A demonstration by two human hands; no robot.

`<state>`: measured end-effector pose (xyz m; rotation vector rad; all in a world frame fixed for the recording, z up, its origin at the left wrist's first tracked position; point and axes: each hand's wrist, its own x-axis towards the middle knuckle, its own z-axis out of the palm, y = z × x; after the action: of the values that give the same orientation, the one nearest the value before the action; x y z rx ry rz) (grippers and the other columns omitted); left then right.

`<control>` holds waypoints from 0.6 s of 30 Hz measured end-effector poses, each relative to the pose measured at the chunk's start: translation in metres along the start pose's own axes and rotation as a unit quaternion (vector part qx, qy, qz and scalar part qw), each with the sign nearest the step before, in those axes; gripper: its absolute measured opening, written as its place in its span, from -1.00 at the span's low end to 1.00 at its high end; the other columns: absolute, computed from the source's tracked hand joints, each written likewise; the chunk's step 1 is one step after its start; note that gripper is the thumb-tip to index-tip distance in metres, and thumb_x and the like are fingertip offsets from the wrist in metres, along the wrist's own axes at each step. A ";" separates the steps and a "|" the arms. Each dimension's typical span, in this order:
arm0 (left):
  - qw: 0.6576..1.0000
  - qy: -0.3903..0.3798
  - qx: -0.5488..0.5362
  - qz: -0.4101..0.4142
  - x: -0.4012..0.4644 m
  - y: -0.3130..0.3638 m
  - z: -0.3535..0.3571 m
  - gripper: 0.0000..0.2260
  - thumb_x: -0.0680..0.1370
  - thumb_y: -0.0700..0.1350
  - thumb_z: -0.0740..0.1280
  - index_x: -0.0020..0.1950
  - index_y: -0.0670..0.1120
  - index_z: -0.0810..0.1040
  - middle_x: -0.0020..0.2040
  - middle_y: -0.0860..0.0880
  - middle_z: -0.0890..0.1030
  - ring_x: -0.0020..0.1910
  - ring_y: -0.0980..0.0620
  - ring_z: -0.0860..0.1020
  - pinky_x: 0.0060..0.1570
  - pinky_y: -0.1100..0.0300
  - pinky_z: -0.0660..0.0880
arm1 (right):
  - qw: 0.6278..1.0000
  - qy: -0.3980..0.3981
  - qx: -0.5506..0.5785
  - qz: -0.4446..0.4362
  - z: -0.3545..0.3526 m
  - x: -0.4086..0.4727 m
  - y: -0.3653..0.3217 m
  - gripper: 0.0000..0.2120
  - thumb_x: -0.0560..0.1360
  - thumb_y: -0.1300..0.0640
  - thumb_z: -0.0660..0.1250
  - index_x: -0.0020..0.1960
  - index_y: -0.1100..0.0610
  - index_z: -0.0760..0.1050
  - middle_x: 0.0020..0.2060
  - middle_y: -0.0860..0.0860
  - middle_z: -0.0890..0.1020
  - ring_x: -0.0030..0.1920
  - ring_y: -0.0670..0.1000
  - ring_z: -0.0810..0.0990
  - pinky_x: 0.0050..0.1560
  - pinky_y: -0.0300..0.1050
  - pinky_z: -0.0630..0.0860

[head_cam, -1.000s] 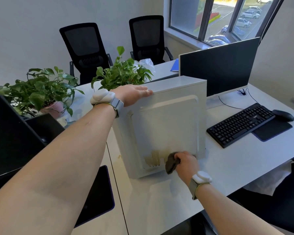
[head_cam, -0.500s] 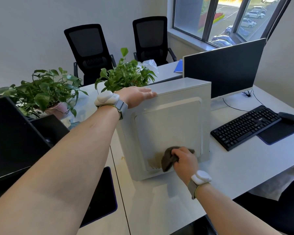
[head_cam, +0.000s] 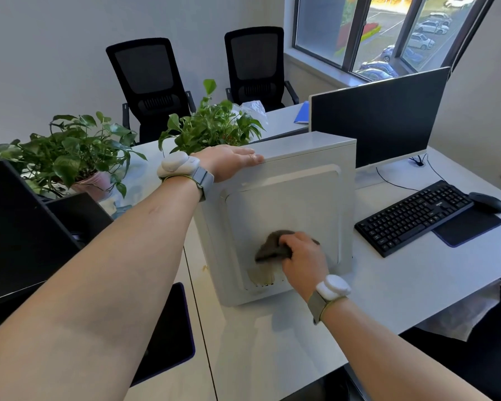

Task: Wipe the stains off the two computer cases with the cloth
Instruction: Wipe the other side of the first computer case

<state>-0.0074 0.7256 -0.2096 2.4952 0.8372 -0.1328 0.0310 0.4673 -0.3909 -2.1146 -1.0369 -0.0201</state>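
two black chairs point(head_cam: 151, 82) against white wall point(head_cam: 55, 39), sunlit window point(head_cam: 388, 30).

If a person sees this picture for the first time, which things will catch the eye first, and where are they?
The white computer case stands upright in the middle of the desk, and the right hand presses a dark cloth against its side panel. Just below the cloth is a brownish stain near the panel's lower edge. The left hand rests on the top corner of the case, in front of two green plants.

Upright white computer case point(head_cam: 284, 204), brown stain point(head_cam: 262, 274) below bunched grey cloth point(head_cam: 269, 247).
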 end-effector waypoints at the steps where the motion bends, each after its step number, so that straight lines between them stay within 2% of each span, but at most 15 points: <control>1: 1.000 0.001 0.001 -0.001 0.000 0.000 0.000 -0.19 0.25 0.70 0.07 0.44 0.42 0.41 0.55 0.20 0.38 0.53 0.00 0.35 0.54 -0.10 0.21 | 0.999 -0.024 -0.019 -0.009 0.008 -0.008 0.008 -0.69 0.35 0.36 0.40 0.04 0.13 0.66 -0.05 0.03 0.63 -0.18 0.10 0.59 -0.13 -0.18 0.47; 2: 1.000 0.001 0.002 0.000 -0.001 0.000 0.000 -0.18 0.25 0.70 0.06 0.44 0.42 0.41 0.55 0.20 0.38 0.53 -0.01 0.35 0.53 -0.11 0.21 | 0.998 -0.057 -0.037 -0.010 0.016 -0.015 0.015 -0.71 0.34 0.35 0.40 0.03 0.13 0.66 -0.05 0.05 0.63 -0.17 0.13 0.62 -0.14 -0.18 0.48; 4: 1.000 0.003 0.002 0.000 -0.001 0.000 0.000 -0.18 0.24 0.71 0.05 0.43 0.43 0.40 0.55 0.20 0.38 0.53 -0.01 0.34 0.53 -0.13 0.21 | 0.978 -0.188 -0.080 0.040 0.023 -0.027 0.026 -0.74 0.43 0.30 0.36 0.08 0.11 0.64 0.01 0.05 0.62 -0.05 0.17 0.66 -0.07 -0.14 0.52; 6: 1.000 0.002 0.007 0.000 -0.002 0.000 0.001 -0.18 0.24 0.72 0.04 0.44 0.44 0.39 0.55 0.20 0.37 0.54 -0.01 0.34 0.53 -0.14 0.21 | 0.925 -0.330 -0.147 0.118 0.023 -0.035 0.031 -0.75 0.53 0.24 0.26 0.15 0.11 0.61 0.08 0.06 0.63 0.06 0.13 0.64 0.04 -0.14 0.54; 8: 1.000 0.001 0.011 0.000 -0.003 0.001 0.001 -0.17 0.25 0.71 0.03 0.45 0.44 0.38 0.56 0.20 0.36 0.54 -0.01 0.33 0.53 -0.14 0.21 | 0.906 -0.360 -0.144 0.168 0.012 -0.040 0.030 -0.76 0.51 0.22 0.22 0.06 0.08 0.62 -0.04 0.03 0.67 -0.10 0.05 0.66 -0.10 -0.14 0.59; 10: 1.000 0.002 0.010 -0.001 -0.004 0.001 0.001 -0.17 0.24 0.71 0.03 0.45 0.44 0.38 0.56 0.21 0.35 0.55 0.00 0.32 0.53 -0.12 0.21 | 0.924 -0.315 -0.104 0.189 -0.008 -0.032 0.020 -0.81 0.42 0.18 0.26 -0.12 -0.02 0.62 -0.26 -0.04 0.68 -0.31 0.00 0.67 -0.32 -0.15 0.57; 12: 1.000 -0.002 0.007 0.000 -0.005 0.002 0.001 -0.16 0.23 0.71 0.04 0.46 0.43 0.38 0.56 0.22 0.36 0.55 0.00 0.32 0.54 -0.10 0.20 | 0.947 -0.254 -0.041 0.193 -0.032 -0.012 0.006 -0.89 0.36 0.16 0.32 -0.23 -0.02 0.60 -0.42 -0.01 0.65 -0.41 -0.01 0.64 -0.36 -0.06 0.62; 13: 1.000 -0.002 0.005 -0.001 -0.004 0.002 0.001 -0.15 0.23 0.71 0.04 0.46 0.43 0.38 0.55 0.22 0.36 0.55 0.00 0.32 0.54 -0.09 0.20 | 0.957 -0.219 0.002 0.190 -0.046 0.001 -0.004 -0.89 0.36 0.18 0.35 -0.23 -0.01 0.59 -0.43 0.00 0.65 -0.42 0.01 0.64 -0.35 0.01 0.65; 14: 1.000 -0.003 0.003 0.000 -0.004 0.003 0.001 -0.15 0.22 0.71 0.05 0.46 0.43 0.39 0.55 0.21 0.37 0.55 0.00 0.32 0.54 -0.08 0.20 | 0.965 -0.172 0.059 0.189 -0.057 0.018 -0.011 -0.87 0.39 0.22 0.37 -0.18 -0.01 0.58 -0.39 0.02 0.66 -0.42 0.05 0.65 -0.39 0.07 0.65; 16: 1.000 -0.002 0.003 0.001 -0.005 0.003 0.000 -0.15 0.23 0.70 0.05 0.46 0.42 0.39 0.55 0.21 0.37 0.54 0.00 0.32 0.54 -0.07 0.21 | 0.964 -0.065 0.176 0.187 -0.071 0.048 -0.023 -0.73 0.45 0.27 0.39 0.06 -0.02 0.51 -0.13 0.07 0.66 -0.37 0.12 0.69 -0.43 0.09 0.65; 18: 1.000 -0.001 0.004 0.002 -0.005 0.003 0.000 -0.15 0.24 0.70 0.04 0.47 0.41 0.39 0.55 0.20 0.37 0.54 -0.01 0.33 0.53 -0.09 0.21 | 0.963 0.044 0.217 0.151 -0.074 0.065 -0.032 -0.57 0.45 0.18 0.44 0.22 -0.10 0.37 0.09 0.03 0.55 -0.14 0.09 0.69 -0.25 0.01 0.69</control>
<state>-0.0097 0.7210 -0.2073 2.5035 0.8335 -0.1364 0.0753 0.4750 -0.2973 -1.8261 -0.5900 0.2398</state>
